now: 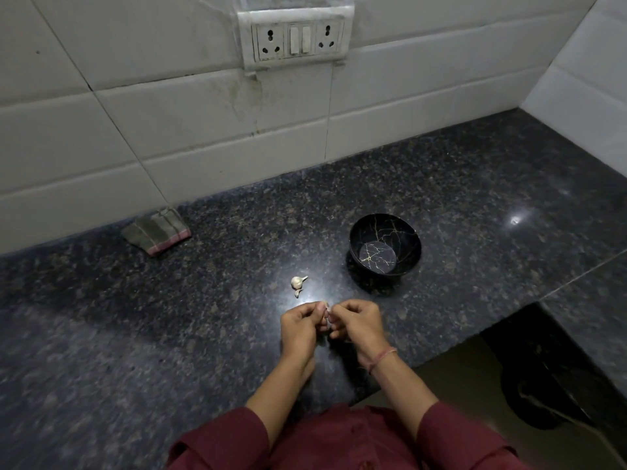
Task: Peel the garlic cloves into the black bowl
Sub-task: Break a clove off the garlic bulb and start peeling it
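Clove: a small pale garlic clove is up off the tabletop, pinched between both sets of fingertips. Most of it is hidden, so I can't call its long axis.
Left hand: the left hand has its fingers curled in, gripping the clove from its side.
Right hand: the right hand is curled too, thumb and fingers nipping the same clove, by the look of it working at the skin.
Bowl: the round black bowl with gold crack-like veins sits ahead and to the right of the hands, nearer the right one. Nothing shows inside it.
Coming move: once it's bare, I'd judge it a short carry forward and right, best done by the right hand.
Spare garlic: a pale garlic piece with a stem and a smaller scrap lie just ahead of the left hand, well left of the bowl.
Room: open dark speckled stone tabletop lies between the hands and the bowl.
Edges: the front edge runs close under the right wrist, so anything dropped there could go over.
Further out: a folded striped cloth rests by the tiled wall.
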